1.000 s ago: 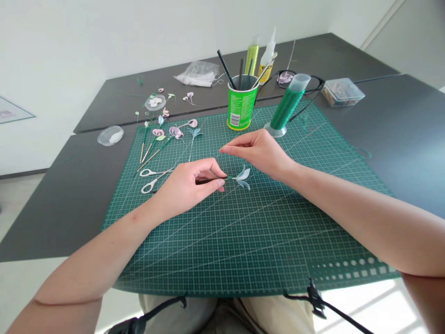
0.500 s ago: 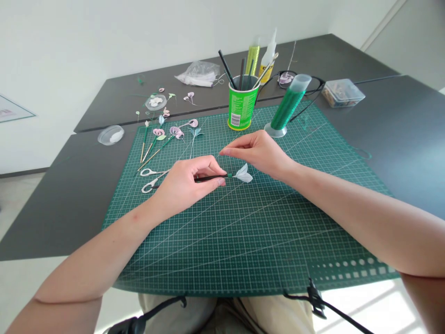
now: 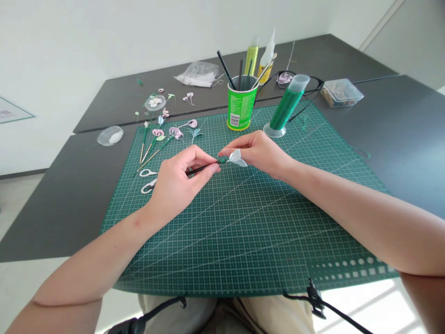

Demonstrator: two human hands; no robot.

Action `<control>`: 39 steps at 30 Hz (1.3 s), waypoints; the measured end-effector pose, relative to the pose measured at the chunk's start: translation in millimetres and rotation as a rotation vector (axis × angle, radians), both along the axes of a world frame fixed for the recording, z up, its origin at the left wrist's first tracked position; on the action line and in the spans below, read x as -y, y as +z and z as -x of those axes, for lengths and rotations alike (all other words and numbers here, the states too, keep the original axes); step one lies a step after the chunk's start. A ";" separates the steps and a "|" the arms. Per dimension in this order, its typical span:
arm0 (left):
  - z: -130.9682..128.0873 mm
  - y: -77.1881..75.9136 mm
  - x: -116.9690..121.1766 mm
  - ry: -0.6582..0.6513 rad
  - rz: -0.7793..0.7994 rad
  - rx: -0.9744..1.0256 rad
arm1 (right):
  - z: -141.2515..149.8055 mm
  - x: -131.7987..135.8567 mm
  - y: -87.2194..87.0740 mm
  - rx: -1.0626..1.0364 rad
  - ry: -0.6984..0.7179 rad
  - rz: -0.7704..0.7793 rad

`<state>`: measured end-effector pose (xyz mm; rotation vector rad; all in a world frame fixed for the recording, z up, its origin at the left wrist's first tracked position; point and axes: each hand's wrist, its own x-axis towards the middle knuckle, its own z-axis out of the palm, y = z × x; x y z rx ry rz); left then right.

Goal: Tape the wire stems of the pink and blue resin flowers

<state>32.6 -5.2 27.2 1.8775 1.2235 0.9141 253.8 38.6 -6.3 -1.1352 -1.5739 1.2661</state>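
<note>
My left hand (image 3: 181,178) is closed around a thin black stick (image 3: 202,169), holding it slanted above the cutting mat. A pale blue petalled flower (image 3: 238,158) sits at the stick's right end, with a band of green thread (image 3: 222,160) just below it. Thumb and finger pressed together, my right hand (image 3: 255,149) is just behind the flower. Whatever is in that pinch is too fine to make out. Partly covered by my left hand, scissors (image 3: 149,186) with white handles lie on the mat.
On the green cutting mat (image 3: 222,241) stand a green cup (image 3: 240,109) of sticks and a spool of green thread (image 3: 287,106). Several small flowers (image 3: 175,133) lie at the left. Farther back are a glue bottle (image 3: 267,60), glasses (image 3: 314,86) and a clear box (image 3: 342,93).
My left hand has lifted the stick and flower up and slightly left, bringing the flower beside my right fingertips. My right hand has barely moved.
</note>
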 end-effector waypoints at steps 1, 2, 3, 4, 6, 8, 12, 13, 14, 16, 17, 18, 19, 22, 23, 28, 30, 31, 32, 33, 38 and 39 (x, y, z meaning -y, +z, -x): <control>0.1 0.1 0.0 0.015 0.007 -0.001 | -0.4 0.1 0.4 0.002 0.005 0.017; 0.4 0.1 -0.5 0.029 0.016 -0.001 | -0.8 0.2 0.8 0.005 0.012 0.042; 0.9 -0.2 -1.5 0.043 0.025 0.000 | -1.3 0.4 1.3 0.007 0.021 0.074; 1.5 -0.7 -3.0 0.054 0.033 0.004 | -1.8 0.5 1.7 0.007 0.033 0.105; 2.9 -2.2 -6.9 0.060 0.043 0.016 | -2.9 0.7 2.6 0.006 0.068 0.147; 4.1 -4.0 -10.9 0.048 0.061 0.033 | -3.6 0.7 3.9 0.024 0.089 0.152; 5.3 -7.5 -16.1 0.030 0.120 0.076 | -4.2 0.7 8.0 0.106 0.105 0.144; 5.6 -8.2 -17.1 0.028 0.132 0.079 | -4.4 0.6 9.1 0.120 0.119 0.146; 6.1 -8.8 -18.0 0.026 0.139 0.077 | -4.9 0.4 9.9 0.131 0.138 0.148; 7.3 -9.9 -20.7 0.038 0.144 0.056 | -6.6 -0.4 11.1 0.140 0.187 0.144; 8.1 -10.3 -22.5 0.049 0.140 0.038 | -7.7 -0.9 11.4 0.137 0.221 0.137; 8.9 -10.5 -24.4 0.061 0.134 0.016 | -9.0 -1.5 11.5 0.130 0.262 0.130; 9.8 -10.6 -26.5 0.073 0.125 -0.006 | -10.3 -2.0 11.7 0.115 0.308 0.124; 12.2 -9.7 -31.7 0.093 0.101 -0.081 | -13.8 -2.8 12.5 0.016 0.419 0.106; 12.8 -9.2 -32.7 0.089 0.096 -0.106 | -14.5 -2.4 13.1 -0.023 0.440 0.094; 11.8 -8.1 -28.7 -0.016 0.133 -0.200 | -13.8 4.2 19.0 -0.154 0.433 0.031; 9.9 -8.6 -24.2 -0.079 0.184 -0.213 | -11.4 8.1 21.2 -0.183 0.385 0.011; 9.0 -8.9 -21.8 -0.107 0.204 -0.217 | -9.9 9.9 21.9 -0.194 0.359 0.001; 8.1 -9.1 -19.5 -0.134 0.216 -0.224 | -8.3 11.4 22.3 -0.204 0.330 -0.007; 7.5 -9.1 -17.4 -0.156 0.217 -0.233 | -6.6 12.6 22.4 -0.214 0.300 -0.013; 6.7 -7.4 -11.4 -0.228 0.139 -0.300 | -0.6 12.5 18.8 -0.250 0.136 -0.055; 6.6 -7.0 -10.9 -0.233 0.125 -0.306 | 0.0 11.8 17.6 -0.246 0.115 -0.061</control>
